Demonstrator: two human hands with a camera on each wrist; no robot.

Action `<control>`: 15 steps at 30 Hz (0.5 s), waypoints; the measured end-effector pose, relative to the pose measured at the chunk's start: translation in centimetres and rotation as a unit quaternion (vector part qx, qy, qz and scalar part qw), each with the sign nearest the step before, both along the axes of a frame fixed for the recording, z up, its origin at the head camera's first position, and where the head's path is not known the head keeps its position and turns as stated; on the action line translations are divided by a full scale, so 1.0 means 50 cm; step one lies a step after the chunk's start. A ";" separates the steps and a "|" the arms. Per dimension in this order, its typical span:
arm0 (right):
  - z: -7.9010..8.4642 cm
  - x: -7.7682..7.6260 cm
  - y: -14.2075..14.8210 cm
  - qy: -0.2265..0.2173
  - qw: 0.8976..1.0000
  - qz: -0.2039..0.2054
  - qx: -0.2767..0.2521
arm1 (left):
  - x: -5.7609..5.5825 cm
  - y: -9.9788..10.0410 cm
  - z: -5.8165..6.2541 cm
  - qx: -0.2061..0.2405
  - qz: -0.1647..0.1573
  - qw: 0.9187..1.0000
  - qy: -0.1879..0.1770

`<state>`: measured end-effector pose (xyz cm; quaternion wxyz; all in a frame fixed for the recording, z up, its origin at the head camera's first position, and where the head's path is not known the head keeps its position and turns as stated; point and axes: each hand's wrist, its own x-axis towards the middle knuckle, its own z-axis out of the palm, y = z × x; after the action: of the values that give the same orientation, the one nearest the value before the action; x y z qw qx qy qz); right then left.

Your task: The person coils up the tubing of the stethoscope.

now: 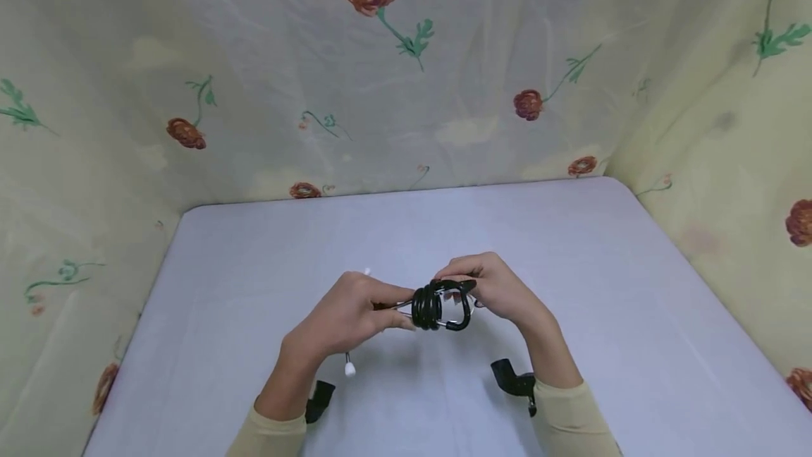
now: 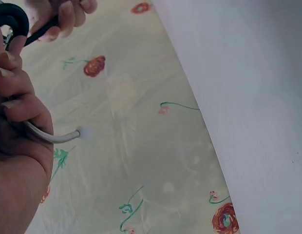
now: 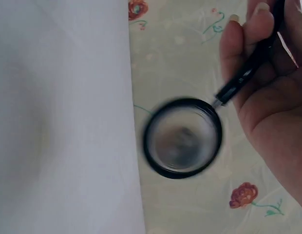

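Hands [image 1: 345, 312] [image 1: 497, 288] angle inward, left grasping the coiled stethoscope's [image 1: 426, 309] metal tubes [image 2: 53, 138], right its black tubing [image 3: 246, 73]

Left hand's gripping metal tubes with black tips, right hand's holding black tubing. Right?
Not quite: the tips are white, not black, as the head view shows. The left hand grips the metal tubes, and the right hand holds the black tubing.

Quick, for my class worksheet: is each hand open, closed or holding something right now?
Left hand: closed, holding the metal ear tubes of a stethoscope.
Right hand: closed, holding its black tubing.
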<state>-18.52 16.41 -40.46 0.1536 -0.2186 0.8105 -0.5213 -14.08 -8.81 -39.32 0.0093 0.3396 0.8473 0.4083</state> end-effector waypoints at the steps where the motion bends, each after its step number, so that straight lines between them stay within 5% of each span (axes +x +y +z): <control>1: 0.001 0.001 -0.001 0.002 1.000 -0.008 0.007 | 0.000 0.000 0.000 0.003 0.010 1.000 0.006; 7: 0.006 0.004 -0.008 0.018 0.999 -0.036 0.029 | -0.005 0.003 -0.005 -0.005 0.081 0.995 0.049; 15: 0.005 0.011 -0.018 0.010 0.999 0.006 0.045 | -0.018 -0.019 -0.007 0.020 0.198 0.978 0.063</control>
<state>-17.99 15.49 -40.20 0.1584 -0.2211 0.8333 -0.4813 -14.96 -9.74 -39.68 -0.1321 0.1906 0.8882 0.3966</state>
